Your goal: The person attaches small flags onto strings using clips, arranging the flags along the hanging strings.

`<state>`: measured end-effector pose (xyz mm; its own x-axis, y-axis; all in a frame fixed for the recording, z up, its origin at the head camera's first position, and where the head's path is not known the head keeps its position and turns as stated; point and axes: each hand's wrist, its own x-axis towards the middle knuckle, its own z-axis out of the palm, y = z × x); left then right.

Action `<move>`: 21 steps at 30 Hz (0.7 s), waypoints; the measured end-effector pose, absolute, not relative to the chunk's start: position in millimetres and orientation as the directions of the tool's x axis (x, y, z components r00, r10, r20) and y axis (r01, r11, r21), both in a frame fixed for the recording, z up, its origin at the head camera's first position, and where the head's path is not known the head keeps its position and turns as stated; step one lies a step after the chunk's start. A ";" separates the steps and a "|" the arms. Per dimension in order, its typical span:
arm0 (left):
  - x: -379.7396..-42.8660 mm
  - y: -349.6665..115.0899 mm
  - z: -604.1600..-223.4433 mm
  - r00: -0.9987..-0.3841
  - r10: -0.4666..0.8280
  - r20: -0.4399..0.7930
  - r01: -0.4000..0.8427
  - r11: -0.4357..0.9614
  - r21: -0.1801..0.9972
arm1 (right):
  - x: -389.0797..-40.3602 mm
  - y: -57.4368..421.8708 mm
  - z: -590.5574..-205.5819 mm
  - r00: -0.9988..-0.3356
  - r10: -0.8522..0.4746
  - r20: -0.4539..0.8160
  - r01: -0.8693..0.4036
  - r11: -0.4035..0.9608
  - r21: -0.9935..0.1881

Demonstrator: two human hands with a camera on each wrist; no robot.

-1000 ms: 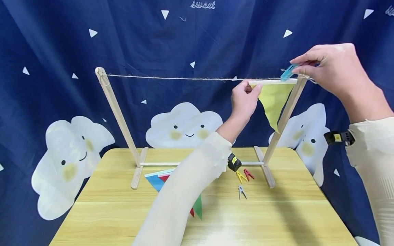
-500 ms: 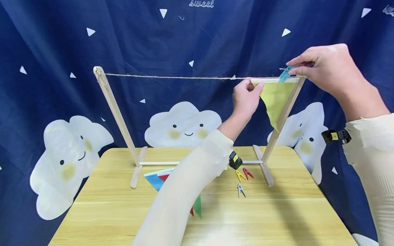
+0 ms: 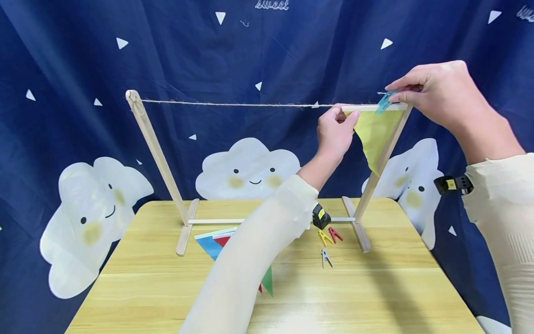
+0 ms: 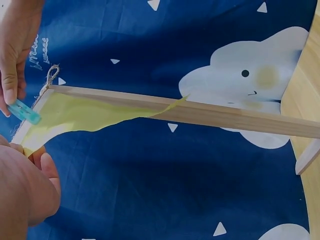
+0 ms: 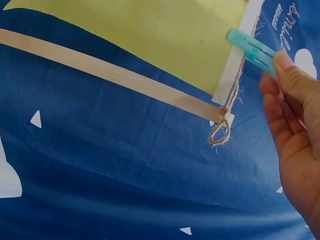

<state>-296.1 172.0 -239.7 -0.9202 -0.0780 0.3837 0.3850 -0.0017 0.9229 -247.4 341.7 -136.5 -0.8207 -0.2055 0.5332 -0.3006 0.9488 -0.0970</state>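
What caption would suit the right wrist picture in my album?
The right hand pinches a turquoise clothespin at the white edge of a yellow pennant, with twine running alongside.

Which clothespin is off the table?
The light-blue plastic clothespin, pinched by the right hand at the yellow triangular flag; the yellow clothespin, red clothespin and grey clothespin lie on the wooden table.

The word "sweet" [image 3: 272,4] is being carried in white script by the blue curtain [image 3: 187,60], high above and left of the left hand [image 3: 337,134]. Sideways script, "smile" [image 5: 286,27], is being shown on the same curtain above the right hand [image 5: 302,155] in the right wrist view. Edge script [image 3: 526,13] above the right hand is being cut off; yellow labels [image 3: 451,184] behind both hands are being left unreadable.
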 end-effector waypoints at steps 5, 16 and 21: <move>-295.8 172.9 -238.4 -0.919 -0.076 0.386 0.386 0.018 0.922 | -247.0 340.2 -135.0 -0.841 -0.210 0.499 -0.295 0.951 -0.096; -295.9 173.9 -237.7 -0.922 -0.078 0.378 0.381 -0.014 0.925 | -248.1 340.7 -136.3 -0.829 -0.258 0.497 -0.320 0.946 -0.043; -296.9 173.2 -237.7 -0.927 -0.080 0.366 0.369 -0.033 0.929 | -250.1 340.3 -137.7 -0.860 -0.247 0.448 -0.299 0.953 -0.049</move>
<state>-296.9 173.2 -237.7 -0.9273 -0.0799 0.3657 0.3691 -0.0331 0.9288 -250.1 340.3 -137.7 -0.8595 -0.2467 0.4477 -0.2989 0.9530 -0.0488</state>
